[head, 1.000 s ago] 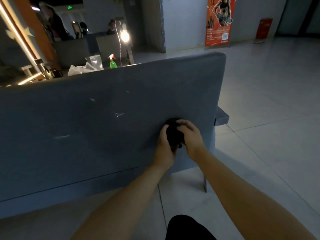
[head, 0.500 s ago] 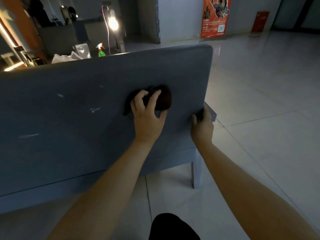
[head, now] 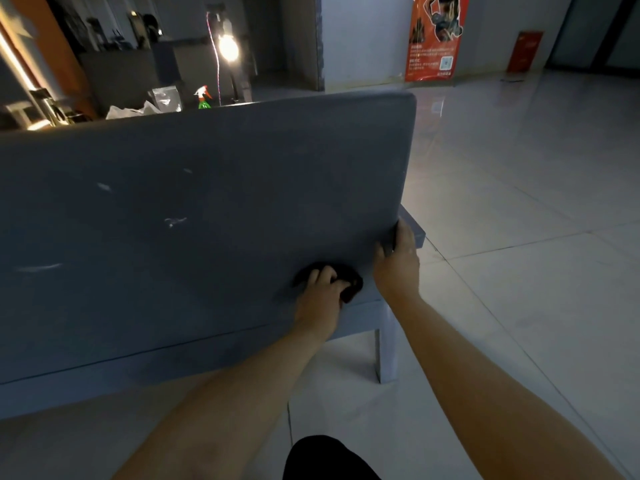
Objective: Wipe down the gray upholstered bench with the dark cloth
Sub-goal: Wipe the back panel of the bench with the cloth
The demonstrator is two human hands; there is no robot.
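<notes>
- The left hand [head: 320,293] is in the lower middle of the frame; its curled fingers hold the dark cloth [head: 350,283] and press it on the padded back panel.
- The cloth is bunched, mostly under the fingers, and part of it shows on the right side of the hand.
- The right hand [head: 398,263] is just right of the cloth and apart from it. It grips the right edge of the panel, with the fingers curled round the edge.
- The gray upholstered bench [head: 207,202] fills the left and middle of the frame, with pale marks on the panel to the left.
- One bench leg [head: 386,355] stands on the tiled floor [head: 519,237] below the right hand.
- Behind the top edge, upper left, are a green spray bottle [head: 203,99] and a lit bulb [head: 228,48].
</notes>
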